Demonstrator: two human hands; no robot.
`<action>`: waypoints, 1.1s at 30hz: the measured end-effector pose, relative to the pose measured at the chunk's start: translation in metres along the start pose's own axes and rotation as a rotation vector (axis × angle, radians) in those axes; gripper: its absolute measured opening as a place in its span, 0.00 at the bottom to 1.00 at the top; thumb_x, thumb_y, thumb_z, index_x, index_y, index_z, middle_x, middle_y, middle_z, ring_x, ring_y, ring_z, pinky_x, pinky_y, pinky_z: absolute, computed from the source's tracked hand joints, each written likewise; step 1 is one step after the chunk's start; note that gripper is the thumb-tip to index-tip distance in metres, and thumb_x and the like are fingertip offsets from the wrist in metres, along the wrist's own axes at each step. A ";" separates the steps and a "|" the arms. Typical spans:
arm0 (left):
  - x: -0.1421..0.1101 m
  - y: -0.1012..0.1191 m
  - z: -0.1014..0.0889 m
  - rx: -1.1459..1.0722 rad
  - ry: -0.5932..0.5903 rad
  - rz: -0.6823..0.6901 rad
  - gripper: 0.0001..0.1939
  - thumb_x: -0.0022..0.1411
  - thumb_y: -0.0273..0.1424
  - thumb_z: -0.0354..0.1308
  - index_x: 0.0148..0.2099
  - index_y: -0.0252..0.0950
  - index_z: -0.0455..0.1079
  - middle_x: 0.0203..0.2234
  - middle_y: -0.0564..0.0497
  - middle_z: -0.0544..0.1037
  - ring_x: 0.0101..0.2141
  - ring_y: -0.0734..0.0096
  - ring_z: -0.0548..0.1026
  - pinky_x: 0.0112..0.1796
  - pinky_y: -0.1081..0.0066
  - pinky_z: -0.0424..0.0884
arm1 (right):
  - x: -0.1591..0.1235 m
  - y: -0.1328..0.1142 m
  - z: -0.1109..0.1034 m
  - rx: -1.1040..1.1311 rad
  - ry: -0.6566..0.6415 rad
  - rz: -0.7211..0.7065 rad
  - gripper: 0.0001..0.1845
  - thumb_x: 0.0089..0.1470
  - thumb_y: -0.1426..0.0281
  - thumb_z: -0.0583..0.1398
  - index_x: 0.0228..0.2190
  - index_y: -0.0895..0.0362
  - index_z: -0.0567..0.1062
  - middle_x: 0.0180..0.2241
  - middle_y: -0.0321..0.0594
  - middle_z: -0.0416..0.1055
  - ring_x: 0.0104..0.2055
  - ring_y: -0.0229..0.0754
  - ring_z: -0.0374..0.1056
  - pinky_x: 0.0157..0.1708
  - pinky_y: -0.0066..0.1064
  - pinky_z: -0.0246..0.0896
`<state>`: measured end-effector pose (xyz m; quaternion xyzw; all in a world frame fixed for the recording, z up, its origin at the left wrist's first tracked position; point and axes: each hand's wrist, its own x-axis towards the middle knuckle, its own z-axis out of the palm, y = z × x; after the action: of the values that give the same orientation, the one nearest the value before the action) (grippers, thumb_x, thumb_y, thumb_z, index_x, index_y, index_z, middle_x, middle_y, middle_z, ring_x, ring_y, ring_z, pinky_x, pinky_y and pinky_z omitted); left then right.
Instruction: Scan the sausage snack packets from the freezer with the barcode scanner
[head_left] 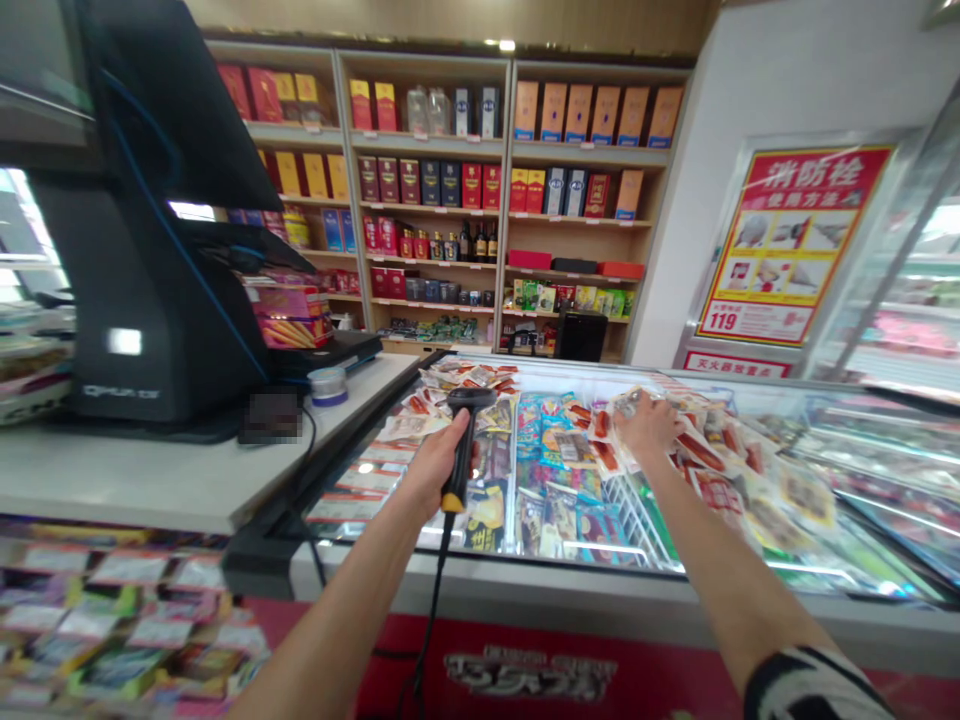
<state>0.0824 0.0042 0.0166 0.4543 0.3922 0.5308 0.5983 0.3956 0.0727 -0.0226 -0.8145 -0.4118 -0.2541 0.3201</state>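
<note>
My left hand (450, 462) is wrapped round the handle of a black and yellow barcode scanner (466, 425), its head pointing away from me and its cord hanging down. Farther right, my right hand (651, 428) reaches over the freezer's glass top, its fingers bent over a crinkled clear plastic pack (628, 402). The pack's contents are hard to make out. Beside that hand lies a pile of vacuum-packed sausages (701, 450). Another heap of sausage packs (469, 375) is beyond the scanner.
The chest freezer (480, 590) holds colourful packets under its glass. On the left, a white counter (187, 475) carries a black checkout terminal (161, 290) and a small round tub (328, 387). Shelves (427, 145) of boxed goods line the back wall. The scanner cord (435, 600) crosses the freezer's front.
</note>
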 end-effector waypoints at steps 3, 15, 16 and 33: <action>0.006 0.002 -0.023 -0.012 0.072 0.018 0.19 0.46 0.46 0.54 0.26 0.33 0.60 0.15 0.55 0.67 0.14 0.80 0.65 0.15 0.79 0.60 | 0.003 0.003 -0.003 -0.027 0.041 -0.053 0.25 0.44 0.59 0.53 0.44 0.59 0.64 0.45 0.53 0.56 0.46 0.55 0.50 0.41 0.48 0.39; 0.004 -0.002 -0.072 -0.026 0.205 -0.019 0.17 0.48 0.43 0.53 0.26 0.33 0.61 0.14 0.54 0.67 0.14 0.79 0.65 0.15 0.78 0.60 | -0.097 -0.171 0.029 0.284 -0.497 -0.897 0.16 0.50 0.71 0.48 0.42 0.52 0.65 0.45 0.38 0.62 0.46 0.39 0.56 0.42 0.32 0.48; 0.003 -0.002 -0.074 -0.027 0.203 -0.020 0.17 0.48 0.44 0.53 0.26 0.33 0.61 0.14 0.54 0.67 0.14 0.79 0.65 0.15 0.78 0.60 | -0.100 -0.179 0.031 0.284 -0.512 -0.921 0.17 0.50 0.72 0.48 0.43 0.52 0.64 0.46 0.38 0.61 0.46 0.39 0.57 0.42 0.32 0.49; 0.003 -0.012 -0.074 -0.033 0.150 -0.043 0.18 0.45 0.45 0.54 0.26 0.33 0.61 0.15 0.53 0.68 0.14 0.79 0.65 0.15 0.78 0.61 | -0.106 -0.149 -0.001 0.142 -0.558 -0.705 0.24 0.42 0.57 0.55 0.41 0.55 0.67 0.41 0.46 0.65 0.43 0.50 0.59 0.38 0.41 0.50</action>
<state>0.0154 0.0164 -0.0154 0.3947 0.4367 0.5566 0.5862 0.2145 0.0863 -0.0473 -0.6379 -0.7509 -0.0895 0.1458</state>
